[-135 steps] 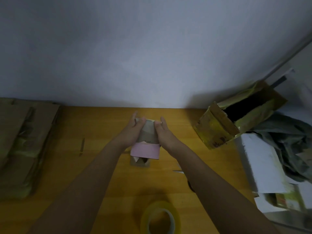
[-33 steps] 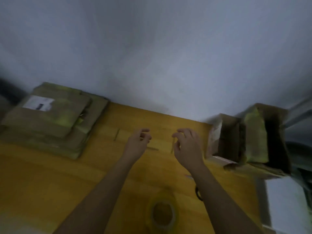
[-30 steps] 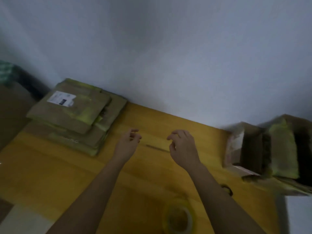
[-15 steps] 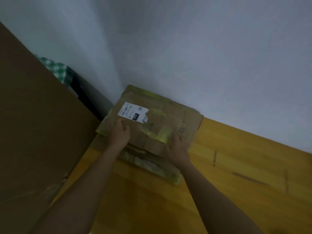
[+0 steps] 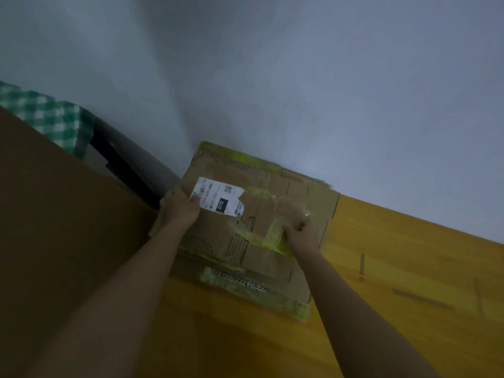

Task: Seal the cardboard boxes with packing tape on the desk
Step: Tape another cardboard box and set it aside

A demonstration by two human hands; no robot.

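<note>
A stack of flattened cardboard boxes (image 5: 261,211) lies at the left end of the wooden desk (image 5: 395,268), against the wall. The top one carries a white shipping label (image 5: 218,196) and strips of yellowed old tape. My left hand (image 5: 180,208) grips the top box at its left edge, thumb on the label's corner. My right hand (image 5: 301,233) holds the same box at its right side, fingers curled over a taped patch. The packing tape roll is out of view.
A large brown cardboard sheet (image 5: 54,227) stands at the left, close to my left arm. Behind it are a green checked cloth (image 5: 49,115) and a dark frame (image 5: 122,165). Bare desk runs to the right of the stack.
The view swung left from the desk's middle to the stack. Both hands, empty a second ago, reached the stack and have taken hold of the top flattened box.
</note>
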